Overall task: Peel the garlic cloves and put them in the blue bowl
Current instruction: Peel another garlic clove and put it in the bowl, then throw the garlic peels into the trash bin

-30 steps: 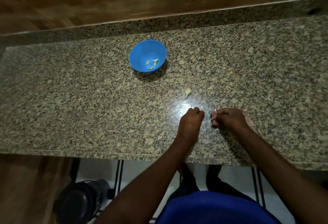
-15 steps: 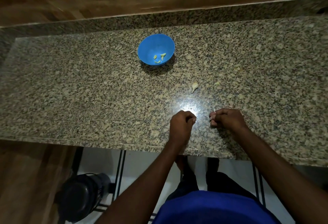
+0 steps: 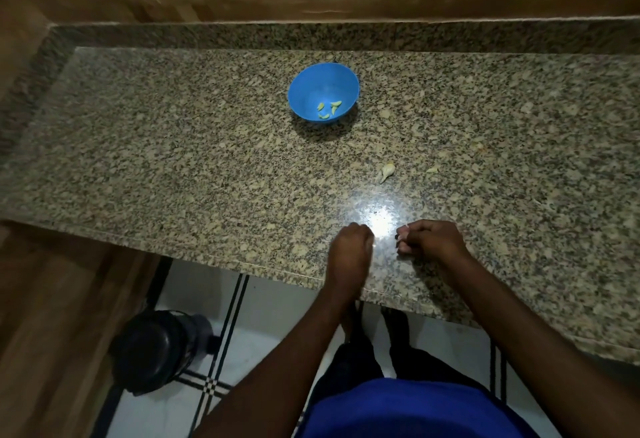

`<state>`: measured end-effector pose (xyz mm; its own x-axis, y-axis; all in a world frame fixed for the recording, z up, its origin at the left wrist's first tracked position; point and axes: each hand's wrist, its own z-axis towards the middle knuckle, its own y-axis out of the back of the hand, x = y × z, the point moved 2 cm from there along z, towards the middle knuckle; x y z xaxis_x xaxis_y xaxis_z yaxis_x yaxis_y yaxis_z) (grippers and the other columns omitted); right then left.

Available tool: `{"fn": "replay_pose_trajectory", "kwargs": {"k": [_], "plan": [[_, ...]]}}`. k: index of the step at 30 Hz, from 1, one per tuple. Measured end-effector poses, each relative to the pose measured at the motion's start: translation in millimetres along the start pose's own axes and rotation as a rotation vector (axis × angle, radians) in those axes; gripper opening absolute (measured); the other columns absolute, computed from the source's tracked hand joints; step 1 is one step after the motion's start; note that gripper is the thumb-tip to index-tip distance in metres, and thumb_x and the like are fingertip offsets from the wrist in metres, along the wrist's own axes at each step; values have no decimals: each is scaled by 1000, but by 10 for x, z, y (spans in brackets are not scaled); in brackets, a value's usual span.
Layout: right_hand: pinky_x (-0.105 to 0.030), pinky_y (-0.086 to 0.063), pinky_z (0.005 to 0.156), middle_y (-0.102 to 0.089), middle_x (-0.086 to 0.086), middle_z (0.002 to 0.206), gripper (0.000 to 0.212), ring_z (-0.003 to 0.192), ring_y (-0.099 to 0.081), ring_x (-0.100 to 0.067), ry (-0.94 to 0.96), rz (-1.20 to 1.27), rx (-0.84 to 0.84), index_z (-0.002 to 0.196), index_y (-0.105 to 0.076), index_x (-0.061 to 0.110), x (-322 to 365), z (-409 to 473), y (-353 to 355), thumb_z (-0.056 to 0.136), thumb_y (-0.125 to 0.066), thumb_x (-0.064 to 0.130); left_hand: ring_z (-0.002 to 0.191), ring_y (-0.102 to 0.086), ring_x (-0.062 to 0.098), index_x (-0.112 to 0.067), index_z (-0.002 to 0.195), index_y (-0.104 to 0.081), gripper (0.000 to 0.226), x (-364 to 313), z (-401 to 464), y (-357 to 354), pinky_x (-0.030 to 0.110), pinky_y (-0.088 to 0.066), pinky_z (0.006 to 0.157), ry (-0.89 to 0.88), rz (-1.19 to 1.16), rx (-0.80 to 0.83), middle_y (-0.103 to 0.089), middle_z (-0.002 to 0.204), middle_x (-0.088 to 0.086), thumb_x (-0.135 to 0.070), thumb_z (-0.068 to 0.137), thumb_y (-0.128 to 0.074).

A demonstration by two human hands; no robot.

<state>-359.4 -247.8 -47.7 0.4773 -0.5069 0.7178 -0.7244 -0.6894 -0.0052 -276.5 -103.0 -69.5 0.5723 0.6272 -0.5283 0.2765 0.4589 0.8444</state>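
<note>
A small garlic clove (image 3: 401,238), pale and only partly seen, seems pinched in the curled fingertips of the right hand (image 3: 429,240), low over the near desk (image 3: 173,167) edge, likely so skins fall there; the left hand (image 3: 351,247) is curled just beside it, and whether it holds anything I cannot tell. One papery unpeeled clove (image 3: 387,172) lies between the hands and the smooth round blue bowl (image 3: 311,87); the bowl holds a few yellowish peeled cloves (image 3: 328,110), set apart on speckled, glossy granite.
</note>
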Motion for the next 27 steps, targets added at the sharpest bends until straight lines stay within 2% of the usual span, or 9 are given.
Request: {"fn": "replay_pose_trajectory", "kwargs": {"k": [2, 4, 6, 8, 12, 15, 19, 23, 27], "plan": [[-37, -58, 50, -66, -26, 77, 5, 48, -60, -25, -20, -10, 53, 84, -63, -12, 14, -20, -133, 86, -61, -17, 63, -55, 11, -14, 74, -66, 17, 135, 34, 180, 22, -41, 59, 292, -311, -18, -63, 71, -2, -2, 86, -63], [-37, -58, 52, -66, -27, 74, 4, 50, -61, -27, -41, -17, 107, 86, -65, -16, 12, -60, -324, 85, -62, -17, 55, -56, 10, -14, 77, -69, 17, 253, 18, 348, 22, -46, 56, 536, -678, -9, -64, 64, -1, -4, 89, -66], [-33, -57, 49, -66, -25, 70, 5, 49, -62, -27, -56, -33, 163, 87, -66, -17, 11, -133, -576, 86, -60, -18, 54, -54, 17, -11, 80, -71, 14, 378, -50, 517, 29, -46, 57, 701, -939, -32, -63, 62, 5, -6, 92, -66], [-29, -56, 47, -66, -23, 71, 7, 50, -62, -26, -61, -74, 231, 89, -67, -17, -1, -213, -878, 86, -60, -17, 59, -54, 19, -11, 85, -70, 10, 516, -150, 727, 29, -45, 58, 788, -1107, -74, -63, 65, 6, -8, 94, -66], [-24, -56, 53, -72, -14, 71, 9, 52, -67, -17, -32, -207, 344, 93, -70, -14, -60, -416, -1577, 86, -66, -11, 60, -56, 12, -6, 92, -67, 7, 918, -432, 1200, 22, -48, 60, 831, -1361, -229, -62, 67, 2, -5, 97, -61], [-19, -51, 47, -70, -13, 65, 8, 48, -65, -13, -23, -266, 457, 94, -69, -12, -171, -692, -2238, 87, -66, -10, 62, -53, 11, -5, 92, -63, 11, 1337, -774, 1603, 18, -51, 64, 833, -1523, -368, -58, 71, 4, -1, 99, -55], [-20, -52, 47, -66, -23, 78, 10, 48, -65, -14, 13, -366, 572, 95, -68, -13, -565, -1074, -3315, 86, -65, -12, 64, -55, 10, -5, 95, -65, 10, 2136, -1456, 2173, 18, -52, 66, 863, -1589, -549, -63, 71, 1, 0, 98, -57], [-21, -52, 49, -65, -16, 73, 3, 49, -64, -13, -24, -472, 712, 91, -67, -4, -1276, -1583, -4538, 90, -64, -4, 63, -56, 9, -4, 95, -65, 13, 3114, -2311, 2769, 18, -52, 66, 844, -1619, -660, -63, 71, 1, 3, 97, -55], [-21, -58, 59, -70, -12, 75, 2, 63, -69, -18, -39, -464, 783, 88, -68, -1, -1975, -2154, -5558, 87, -67, -3, 65, -60, 9, -4, 92, -65, 16, 4004, -3161, 3348, 17, -53, 63, 899, -1631, -760, -65, 74, 4, 6, 97, -54]]}}
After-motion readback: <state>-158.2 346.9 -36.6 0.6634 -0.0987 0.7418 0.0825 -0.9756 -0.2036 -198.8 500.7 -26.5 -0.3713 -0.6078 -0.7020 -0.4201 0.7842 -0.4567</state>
